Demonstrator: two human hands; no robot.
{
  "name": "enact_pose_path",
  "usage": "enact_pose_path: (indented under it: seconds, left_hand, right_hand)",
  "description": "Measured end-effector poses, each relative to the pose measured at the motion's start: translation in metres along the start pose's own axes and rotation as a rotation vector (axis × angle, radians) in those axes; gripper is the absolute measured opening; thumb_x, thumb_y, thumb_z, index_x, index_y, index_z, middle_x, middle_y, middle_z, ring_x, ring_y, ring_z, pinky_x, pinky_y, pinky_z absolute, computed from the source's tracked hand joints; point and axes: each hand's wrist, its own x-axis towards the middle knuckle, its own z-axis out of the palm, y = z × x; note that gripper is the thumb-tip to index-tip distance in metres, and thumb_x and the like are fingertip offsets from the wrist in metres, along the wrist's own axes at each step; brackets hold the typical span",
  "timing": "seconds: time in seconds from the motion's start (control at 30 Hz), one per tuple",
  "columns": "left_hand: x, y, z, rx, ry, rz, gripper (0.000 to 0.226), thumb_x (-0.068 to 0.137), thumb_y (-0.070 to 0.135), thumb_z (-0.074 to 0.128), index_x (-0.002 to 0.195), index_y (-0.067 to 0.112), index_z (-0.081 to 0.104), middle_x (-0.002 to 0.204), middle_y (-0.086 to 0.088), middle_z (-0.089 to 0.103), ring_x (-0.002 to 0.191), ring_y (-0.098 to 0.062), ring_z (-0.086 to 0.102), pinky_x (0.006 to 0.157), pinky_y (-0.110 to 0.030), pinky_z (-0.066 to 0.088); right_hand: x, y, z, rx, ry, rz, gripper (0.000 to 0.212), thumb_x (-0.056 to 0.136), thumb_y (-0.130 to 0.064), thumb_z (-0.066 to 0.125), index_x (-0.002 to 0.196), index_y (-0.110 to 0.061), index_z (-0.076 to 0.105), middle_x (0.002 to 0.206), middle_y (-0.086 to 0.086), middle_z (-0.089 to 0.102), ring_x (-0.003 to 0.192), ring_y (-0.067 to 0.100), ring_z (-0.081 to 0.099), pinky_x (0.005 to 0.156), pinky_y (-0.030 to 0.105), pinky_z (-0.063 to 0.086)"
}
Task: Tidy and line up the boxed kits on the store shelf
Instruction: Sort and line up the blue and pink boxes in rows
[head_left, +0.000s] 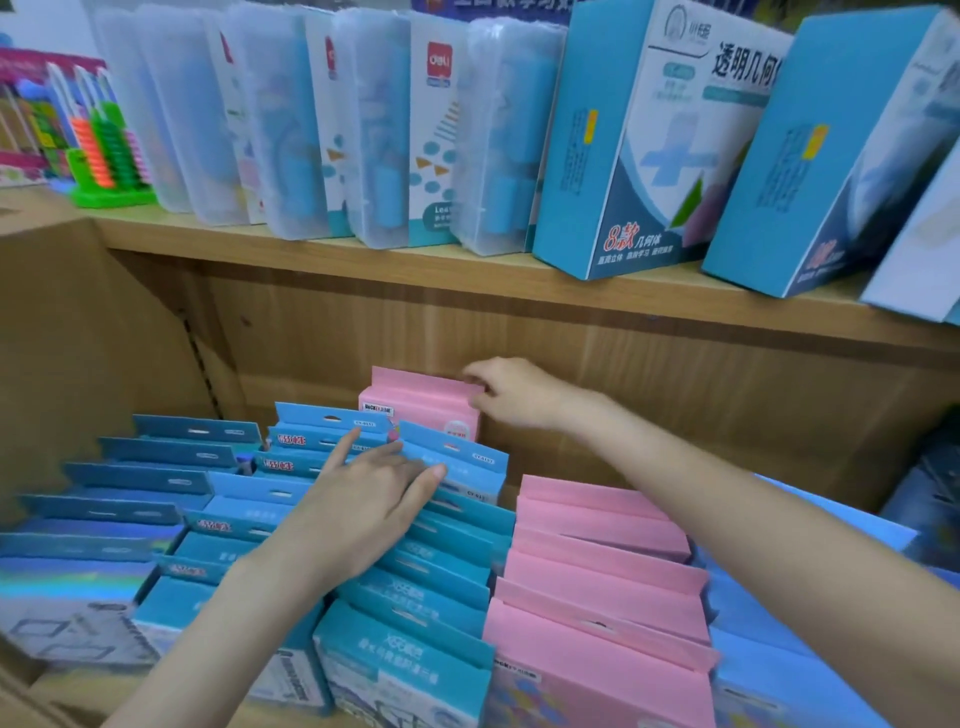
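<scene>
Here my right hand (511, 393) pinches the top flap of the rear pink box (421, 402), while my left hand (371, 499) lies flat, fingers straight, on the blue boxes (447, 545).

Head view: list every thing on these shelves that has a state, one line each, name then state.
Pink box at back: upright, out of the pink row, top flap pinched by the right hand.
Left hand: fingers straight, pressing on the blue boxes.
Pink row: overlapping, leaning.
Clear cases: upright, closed.
Large blue cartons: leaning, closed.
Abacus: standing.
</scene>
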Motion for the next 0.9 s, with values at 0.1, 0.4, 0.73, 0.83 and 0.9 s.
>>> enact_pose_path:
  seconds: [0.1, 0.4, 0.73, 0.83, 0.9]
  left_hand:
    - [0.000, -0.002, -0.002, 0.003, -0.008, -0.010, 0.120, 0.056, 0.075, -0.034, 0.127, 0.030, 0.051, 0.134, 0.015, 0.050, 0.136, 0.002, 0.022, 0.112, -0.031, -0.007]
    - [-0.003, -0.008, 0.000, -0.061, -0.010, 0.001, 0.104, 0.061, 0.077, -0.023, 0.117, 0.033, 0.053, 0.119, 0.019, 0.053, 0.120, 0.000, 0.041, 0.111, -0.038, 0.011]
    - [-0.004, -0.013, 0.005, -0.195, 0.114, 0.003, 0.106, 0.066, 0.082, -0.016, 0.128, 0.030, 0.051, 0.127, 0.022, 0.047, 0.128, 0.005, 0.024, 0.111, -0.035, 0.015]
    - [-0.013, -0.023, 0.001, -0.204, 0.257, -0.034, 0.099, 0.075, 0.078, -0.008, 0.130, 0.022, 0.052, 0.131, 0.013, 0.051, 0.133, -0.004, 0.026, 0.111, -0.037, 0.017]
    - [-0.026, -0.026, -0.002, -0.188, 0.288, -0.022, 0.091, 0.079, 0.076, -0.006, 0.128, 0.027, 0.053, 0.129, 0.021, 0.047, 0.129, 0.004, 0.023, 0.113, -0.036, 0.011]
  right_hand:
    - [0.015, -0.003, 0.009, 0.032, 0.051, 0.039, 0.036, 0.090, -0.013, 0.054, 0.125, -0.006, 0.051, 0.119, 0.010, 0.059, 0.106, 0.023, 0.057, 0.085, 0.030, 0.047]
    - [-0.042, 0.025, -0.025, -0.195, 0.420, 0.133, 0.024, 0.091, -0.007, 0.045, 0.106, -0.010, 0.063, 0.102, 0.014, 0.066, 0.095, 0.032, 0.061, 0.079, 0.037, 0.050]
    - [-0.106, 0.080, -0.043, -0.157, 0.287, 0.229, 0.022, 0.090, -0.004, 0.047, 0.098, -0.007, 0.067, 0.085, 0.004, 0.061, 0.072, 0.021, 0.057, 0.078, 0.029, 0.046]
    - [-0.112, 0.090, -0.026, -0.270, 0.075, 0.283, 0.020, 0.087, -0.004, 0.045, 0.086, -0.007, 0.065, 0.085, 0.009, 0.066, 0.081, 0.028, 0.063, 0.074, 0.037, 0.051]
    - [-0.110, 0.087, -0.028, -0.389, 0.041, 0.329, 0.017, 0.090, -0.015, 0.048, 0.096, -0.009, 0.064, 0.097, 0.012, 0.065, 0.093, 0.031, 0.062, 0.078, 0.041, 0.051]
